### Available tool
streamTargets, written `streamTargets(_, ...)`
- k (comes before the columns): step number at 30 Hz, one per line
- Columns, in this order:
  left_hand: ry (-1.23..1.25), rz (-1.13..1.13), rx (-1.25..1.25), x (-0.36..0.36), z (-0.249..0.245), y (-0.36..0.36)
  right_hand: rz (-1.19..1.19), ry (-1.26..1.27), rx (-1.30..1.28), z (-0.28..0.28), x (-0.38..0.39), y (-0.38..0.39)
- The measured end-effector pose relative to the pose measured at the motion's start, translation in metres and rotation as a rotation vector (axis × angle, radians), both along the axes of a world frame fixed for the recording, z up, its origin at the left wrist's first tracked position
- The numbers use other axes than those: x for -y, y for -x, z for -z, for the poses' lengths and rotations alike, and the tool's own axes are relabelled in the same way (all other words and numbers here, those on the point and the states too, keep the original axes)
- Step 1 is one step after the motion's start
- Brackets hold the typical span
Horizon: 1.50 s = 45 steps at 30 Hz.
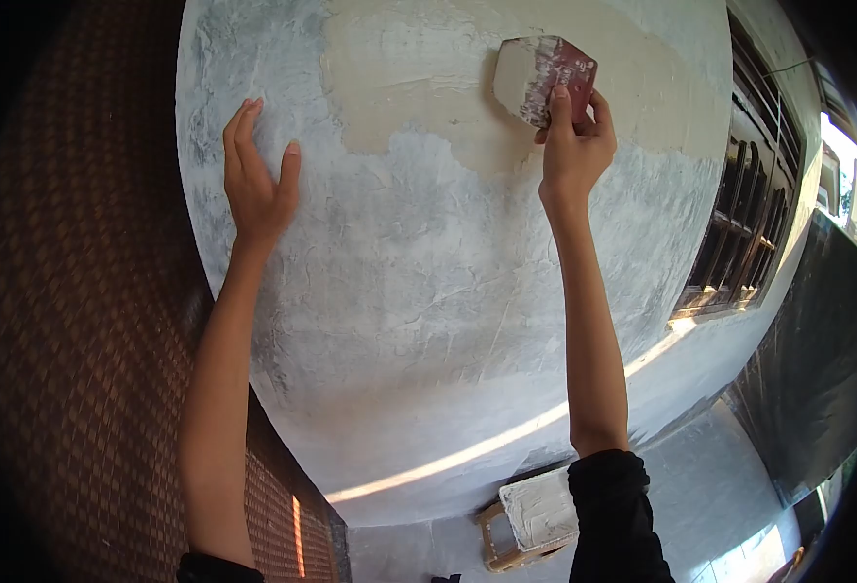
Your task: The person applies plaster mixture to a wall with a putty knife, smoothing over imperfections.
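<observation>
My right hand (579, 146) grips a dark red putty scraper (550, 78) by its lower right side, thumb on the near face. Pale, wet filler coats the left part of the scraper, which is held up against the wall. Around it spreads a cream patch of filler (409, 78) across the upper wall. My left hand (256, 180) is raised at the wall's left side, fingers and thumb apart, holding nothing. Below the patch the wall (399, 272) is grey-white, rough and streaked.
A woven brown panel (88, 291) runs along the left. At right is a dark wooden window (749, 204) with a projecting sill. Down on the grey floor (419, 544), a tray of white filler (535, 510) rests on a small wooden stool (496, 544). A dark sheet (807, 360) stands far right.
</observation>
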<state>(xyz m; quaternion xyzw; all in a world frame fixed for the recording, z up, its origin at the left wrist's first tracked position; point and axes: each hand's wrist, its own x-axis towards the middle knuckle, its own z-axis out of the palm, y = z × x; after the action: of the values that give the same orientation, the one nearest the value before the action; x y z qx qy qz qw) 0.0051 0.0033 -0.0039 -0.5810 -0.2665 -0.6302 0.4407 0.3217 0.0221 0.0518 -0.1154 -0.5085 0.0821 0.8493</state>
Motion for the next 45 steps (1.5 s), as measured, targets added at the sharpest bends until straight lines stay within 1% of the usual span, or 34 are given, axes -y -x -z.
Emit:
streamTargets(1, 0.0, -0.002, -0.002, 0.001, 0.0, 0.0, -0.077, 0.013, 0.082, 0.007, -0.001, 0.011)
streamTargets(3, -0.018, -0.025, -0.004, 0.002, 0.0, 0.0, -0.002, 0.089, 0.192, 0.024, -0.013, 0.033)
streamTargets(4, -0.039, -0.046, -0.008, 0.002, -0.001, 0.001, 0.091, 0.061, 0.2, 0.027, -0.022, 0.035)
streamTargets(5, -0.042, -0.051, -0.011, 0.002, -0.001, 0.001, 0.087, 0.057, 0.196, 0.029, -0.03, 0.028)
streamTargets(7, -0.031, -0.035, -0.011, 0.002, -0.001, 0.001, 0.124, 0.028, 0.052, 0.025, -0.027, 0.009)
streamTargets(8, -0.03, -0.037, -0.011, 0.001, -0.001, 0.002, 0.022, 0.084, 0.039, 0.025, -0.019, -0.002)
streamTargets(9, -0.035, -0.039, -0.011, 0.001, -0.002, 0.001, 0.007, 0.057, 0.001, 0.022, -0.015, -0.007)
streamTargets(11, -0.032, -0.042, -0.007, 0.001, 0.0, 0.001, -0.089, 0.01, 0.013, 0.016, -0.01, -0.009)
streamTargets(14, -0.035, -0.046, -0.018, 0.0, 0.0, 0.001, -0.129, 0.07, 0.141, 0.017, -0.003, 0.026)
streamTargets(15, -0.03, -0.036, -0.014, 0.001, 0.0, 0.002, 0.035, 0.044, 0.2, 0.02, -0.019, 0.033)
streamTargets(17, -0.027, -0.025, -0.014, 0.001, 0.0, 0.001, 0.137, 0.098, 0.183, 0.024, -0.029, 0.023)
streamTargets(19, -0.032, -0.047, -0.013, 0.001, -0.001, 0.001, 0.098, 0.076, 0.06, 0.025, -0.026, -0.004)
streamTargets(21, -0.035, -0.045, -0.006, 0.002, -0.001, -0.002, 0.066, 0.077, -0.006, 0.021, -0.018, -0.026)
streamTargets(23, -0.033, -0.044, -0.007, 0.002, -0.001, -0.001, 0.002, 0.061, 0.007, 0.016, -0.016, -0.025)
streamTargets(26, -0.011, 0.013, -0.011, -0.001, 0.001, 0.001, -0.112, 0.069, 0.116, 0.015, 0.0, 0.025)
streamTargets(27, -0.009, 0.016, -0.01, 0.0, 0.001, 0.001, -0.023, 0.078, 0.181, 0.018, -0.01, 0.036)
streamTargets(29, -0.009, 0.017, -0.013, 0.001, 0.0, 0.002, 0.107, 0.063, 0.197, 0.021, -0.019, 0.045)
streamTargets(31, 0.001, 0.024, -0.006, 0.0, 0.0, 0.002, 0.132, 0.057, 0.106, 0.022, -0.023, 0.024)
streamTargets(32, -0.004, 0.019, -0.002, 0.001, 0.0, 0.002, 0.213, 0.058, 0.054, 0.021, -0.03, 0.006)
streamTargets(33, -0.027, -0.01, 0.002, 0.001, 0.0, 0.0, 0.18, 0.094, -0.007, 0.02, -0.02, -0.007)
streamTargets(35, -0.056, -0.043, 0.011, 0.002, -0.002, -0.003, 0.222, 0.113, -0.118, 0.017, -0.008, -0.02)
streamTargets(37, -0.073, -0.025, -0.001, 0.002, -0.001, -0.003, 0.087, 0.058, -0.071, 0.013, 0.001, -0.003)
streamTargets(39, -0.068, -0.025, 0.0, 0.002, -0.002, -0.001, -0.02, -0.004, 0.096, 0.01, 0.004, 0.042)
streamTargets(42, -0.059, -0.012, 0.01, 0.001, -0.001, 0.0, 0.087, -0.131, 0.248, 0.003, 0.006, 0.114)
streamTargets(43, -0.05, -0.004, 0.015, 0.001, -0.002, 0.002, 0.107, -0.149, 0.28, 0.0, 0.01, 0.124)
streamTargets(44, -0.052, -0.005, 0.016, 0.0, -0.002, 0.002, 0.163, -0.087, 0.292, -0.004, 0.015, 0.125)
streamTargets(45, -0.056, 0.001, 0.007, 0.0, -0.002, 0.002, 0.162, -0.088, 0.295, -0.005, 0.011, 0.118)
